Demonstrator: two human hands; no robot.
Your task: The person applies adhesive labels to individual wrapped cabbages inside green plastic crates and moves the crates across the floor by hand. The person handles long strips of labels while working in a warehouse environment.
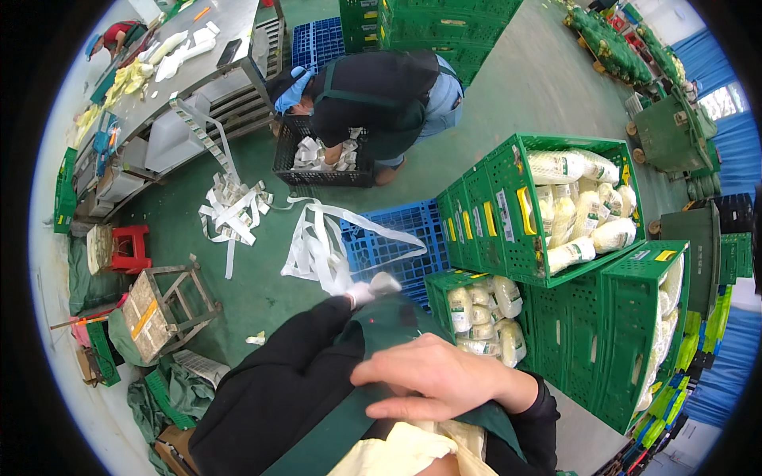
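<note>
My left hand point(359, 294), in a white glove, is low in front of my green apron point(393, 315) and partly hidden by it. It grips a long white strip point(326, 238) whose loops spread over the floor and a blue plastic pallet point(393, 232). A short white curl of it point(385, 282) sticks out beside the fingers. My bare right hand point(431, 375) hovers before my chest, fingers loosely bent and apart, holding nothing. Just beyond it stands a green crate point(440, 288) of net-wrapped, labelled pale vegetables point(479, 312), probably napa cabbages.
A co-worker point(381, 95) bends over a black crate point(324, 177) of crumpled strips. Another strip heap point(235, 205) lies on the floor. Stacked green crates point(494, 220) rise at right. A steel table point(196, 65), a red stool point(132, 247) and a wooden-topped stool point(149, 321) stand left.
</note>
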